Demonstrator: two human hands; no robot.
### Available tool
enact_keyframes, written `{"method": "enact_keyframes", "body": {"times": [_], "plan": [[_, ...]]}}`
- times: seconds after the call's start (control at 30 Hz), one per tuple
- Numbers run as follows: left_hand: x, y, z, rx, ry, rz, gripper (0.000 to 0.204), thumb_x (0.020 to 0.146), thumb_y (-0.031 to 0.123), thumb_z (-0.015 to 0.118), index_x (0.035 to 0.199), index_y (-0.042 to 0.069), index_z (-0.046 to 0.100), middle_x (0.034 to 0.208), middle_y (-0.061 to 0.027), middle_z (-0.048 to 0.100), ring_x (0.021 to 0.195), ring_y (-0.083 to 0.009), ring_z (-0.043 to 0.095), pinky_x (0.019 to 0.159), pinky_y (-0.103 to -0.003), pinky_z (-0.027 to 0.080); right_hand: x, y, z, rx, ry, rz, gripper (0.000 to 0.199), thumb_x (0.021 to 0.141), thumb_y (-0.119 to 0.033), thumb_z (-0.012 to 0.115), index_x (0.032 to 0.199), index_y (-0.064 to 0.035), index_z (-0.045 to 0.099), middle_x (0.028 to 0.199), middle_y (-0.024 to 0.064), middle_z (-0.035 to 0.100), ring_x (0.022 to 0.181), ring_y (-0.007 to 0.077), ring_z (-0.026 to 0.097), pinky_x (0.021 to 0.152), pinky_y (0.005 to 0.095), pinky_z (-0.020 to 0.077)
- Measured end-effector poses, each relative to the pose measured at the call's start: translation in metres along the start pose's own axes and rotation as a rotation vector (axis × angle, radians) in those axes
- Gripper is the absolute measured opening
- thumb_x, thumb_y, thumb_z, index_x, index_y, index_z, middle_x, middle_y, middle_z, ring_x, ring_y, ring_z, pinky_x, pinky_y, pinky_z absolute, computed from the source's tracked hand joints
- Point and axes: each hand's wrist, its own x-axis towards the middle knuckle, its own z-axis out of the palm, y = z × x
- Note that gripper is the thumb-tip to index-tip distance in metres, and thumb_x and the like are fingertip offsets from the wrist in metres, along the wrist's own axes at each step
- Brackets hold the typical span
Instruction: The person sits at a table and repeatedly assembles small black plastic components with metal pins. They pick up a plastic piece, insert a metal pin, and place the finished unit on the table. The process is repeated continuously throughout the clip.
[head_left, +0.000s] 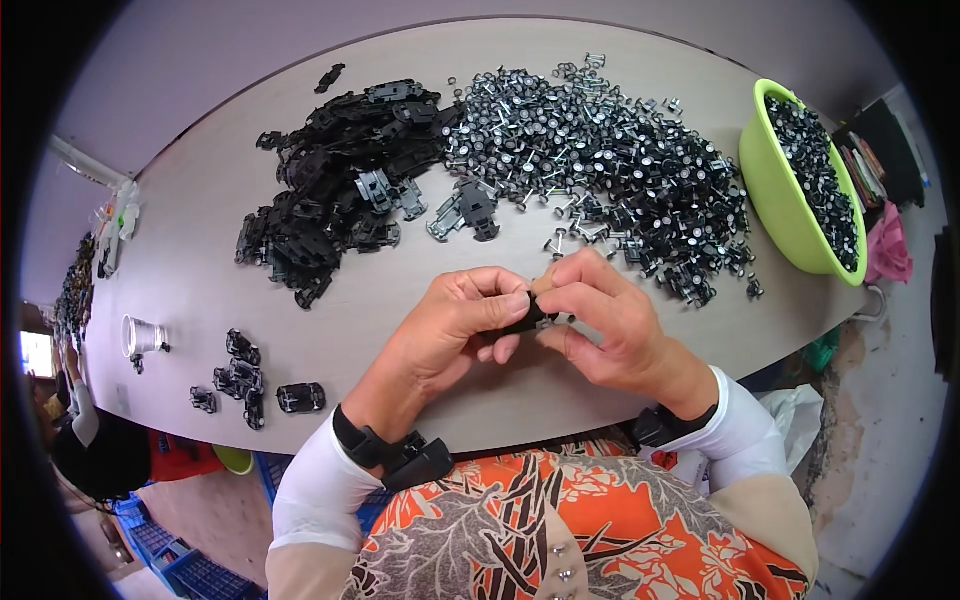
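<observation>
My left hand [450, 318] is closed around a small black toy car chassis [515, 324], above the table's near edge. Close against it, the fingers and thumb of my right hand [615, 325] pinch a small shiny piece that looks like a wheel axle [546, 322], mostly hidden by the fingertips. Beyond my hands lies a heap of black and grey chassis [330, 170]. A wide heap of wheel axles [600, 150], with small black wheels on metal rods, spreads to its right. Left of my left arm, several chassis with wheels fitted [240, 378] sit together beside a single one [301, 398].
A lime-green tub [752, 165] full of wheel axles stands at the table's right edge, near a pink cloth [888, 245]. A clear plastic cup [143, 338] is on the left. Another person [100, 450] sits at far left, above blue crates [190, 570].
</observation>
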Motion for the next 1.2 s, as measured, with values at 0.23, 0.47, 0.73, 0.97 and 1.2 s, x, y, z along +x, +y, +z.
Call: {"method": "enact_keyframes", "body": {"times": [0.23, 0.47, 0.73, 0.97, 1.2], "plan": [[-0.002, 0.001, 0.003, 0.134, 0.05, 0.006, 0.014, 0.088, 0.013, 0.068, 0.091, 0.0, 0.062, 0.076, -0.0059, 0.064, 0.056, -0.0119, 0.061, 0.046, -0.021, 0.044, -0.006, -0.002, 0.013, -0.047, 0.062, -0.039, 0.05, 0.067, 0.005, 0.075, 0.113, -0.0024, 0.059, 0.104, 0.0121, 0.06, 0.092, 0.0277, 0.062, 0.075, 0.0335, 0.053], [0.001, -0.002, -0.008, 0.063, 0.09, 0.031, 0.015, 0.089, 0.013, 0.067, 0.089, -0.001, 0.062, 0.077, -0.01, 0.066, 0.058, -0.0168, 0.064, 0.048, -0.024, 0.05, -0.006, 0.01, -0.018, -0.128, 0.01, 0.034, 0.046, 0.068, 0.0, 0.074, 0.111, 0.0002, 0.057, 0.103, 0.0155, 0.062, 0.097, 0.0333, 0.062, 0.081, 0.0366, 0.0517], [0.004, -0.005, -0.004, 0.065, 0.05, 0.004, 0.017, 0.089, 0.014, 0.066, 0.089, -0.002, 0.061, 0.077, -0.0108, 0.065, 0.06, -0.0176, 0.065, 0.049, -0.026, 0.052, -0.005, 0.0, 0.0, -0.169, -0.004, -0.038, 0.048, 0.065, 0.004, 0.073, 0.11, -0.0003, 0.058, 0.095, 0.0142, 0.062, 0.085, 0.0316, 0.061, 0.071, 0.0388, 0.0507], [0.002, -0.002, -0.001, 0.094, 0.131, 0.042, 0.016, 0.09, 0.011, 0.063, 0.096, -0.003, 0.06, 0.083, -0.0105, 0.065, 0.062, -0.0181, 0.066, 0.051, -0.026, 0.054, -0.008, 0.011, -0.046, -0.35, 0.029, 0.086, 0.034, 0.067, 0.007, 0.068, 0.1, -0.0007, 0.061, 0.096, 0.0132, 0.063, 0.082, 0.0319, 0.06, 0.07, 0.0386, 0.0504], [0.005, -0.001, 0.0, 0.108, 0.141, 0.031, 0.018, 0.09, 0.011, 0.062, 0.101, -0.003, 0.059, 0.086, -0.0105, 0.066, 0.063, -0.0174, 0.067, 0.054, -0.027, 0.056, -0.017, 0.04, -0.06, -0.853, -0.165, 0.115, 0.011, 0.072, -0.008, 0.067, 0.077, -0.0068, 0.058, 0.075, 0.0059, 0.051, 0.08, 0.0241, 0.05, 0.068, 0.0377, 0.0381]]}}
